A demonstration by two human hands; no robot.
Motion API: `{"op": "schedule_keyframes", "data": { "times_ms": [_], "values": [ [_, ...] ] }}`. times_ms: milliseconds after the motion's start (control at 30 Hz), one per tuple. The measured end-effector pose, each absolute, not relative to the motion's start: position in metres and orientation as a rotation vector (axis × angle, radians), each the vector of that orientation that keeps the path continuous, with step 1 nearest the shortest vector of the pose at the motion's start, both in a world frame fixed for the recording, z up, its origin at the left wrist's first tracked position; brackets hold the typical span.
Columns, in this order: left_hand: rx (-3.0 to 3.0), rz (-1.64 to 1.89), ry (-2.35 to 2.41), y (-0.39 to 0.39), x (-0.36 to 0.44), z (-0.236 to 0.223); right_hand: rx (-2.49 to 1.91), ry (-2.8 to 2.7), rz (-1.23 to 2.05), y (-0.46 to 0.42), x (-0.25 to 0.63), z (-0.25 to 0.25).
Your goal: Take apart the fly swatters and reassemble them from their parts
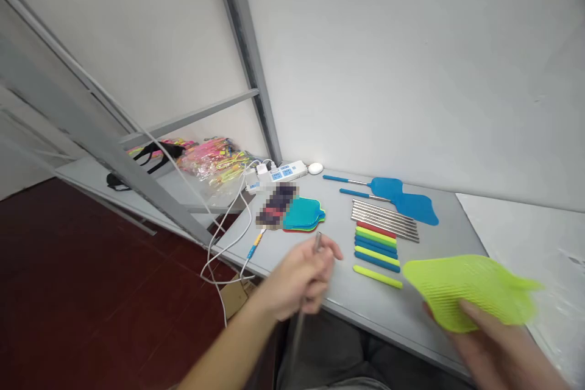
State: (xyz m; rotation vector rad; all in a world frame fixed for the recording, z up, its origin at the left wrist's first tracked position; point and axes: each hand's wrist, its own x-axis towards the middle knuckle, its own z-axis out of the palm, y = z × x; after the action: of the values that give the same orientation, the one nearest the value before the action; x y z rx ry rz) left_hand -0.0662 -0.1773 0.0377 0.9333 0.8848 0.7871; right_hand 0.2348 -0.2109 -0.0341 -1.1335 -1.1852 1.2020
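Observation:
My left hand point(305, 274) is closed around a thin metal rod point(298, 332), which slants down toward my lap and is blurred at its lower end. A lime-green fly swatter head point(466, 289) is gripped in my right hand point(496, 344), thumb on top of its mesh. Between my hands a lime handle grip point(377, 276) lies alone on the table. Behind it are several red, green and blue handle grips point(377, 247) in a row. Metal rods point(386, 219) lie side by side above them. Two blue fly swatters point(414, 204) rest near the wall.
Teal swatter heads point(302, 214) are stacked beside a pixelated object point(276, 207) on the grey table point(338, 304). A power strip point(286, 173) with white cables and a white round device point(315, 168) sit behind. Bagged colourful items point(214, 161) lie on the left shelf, past a metal post point(251, 55).

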Motion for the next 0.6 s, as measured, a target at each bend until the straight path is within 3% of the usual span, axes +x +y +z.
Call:
{"op": "schedule_keyframes", "data": {
  "times_ms": [100, 200, 400, 600],
  "values": [
    [0.911, 0.925, 0.892, -0.181, -0.015, 0.011, -1.089, -0.696, 1.540, -0.211, 0.201, -0.037],
    [0.919, 0.879, 0.866, -0.185, 0.008, -0.005, -0.917, -0.589, 1.705, -0.215, 0.181, -0.046],
    [0.821, 0.943, 0.965, -0.182, 0.000, -0.013, -1.008, -0.604, 1.633, -0.213, 0.162, -0.036],
    [0.527, 1.031, 1.019, -0.171, -0.035, -0.008, -1.061, -1.161, 1.525, -0.188, 0.175, 0.001]
  ]
}}
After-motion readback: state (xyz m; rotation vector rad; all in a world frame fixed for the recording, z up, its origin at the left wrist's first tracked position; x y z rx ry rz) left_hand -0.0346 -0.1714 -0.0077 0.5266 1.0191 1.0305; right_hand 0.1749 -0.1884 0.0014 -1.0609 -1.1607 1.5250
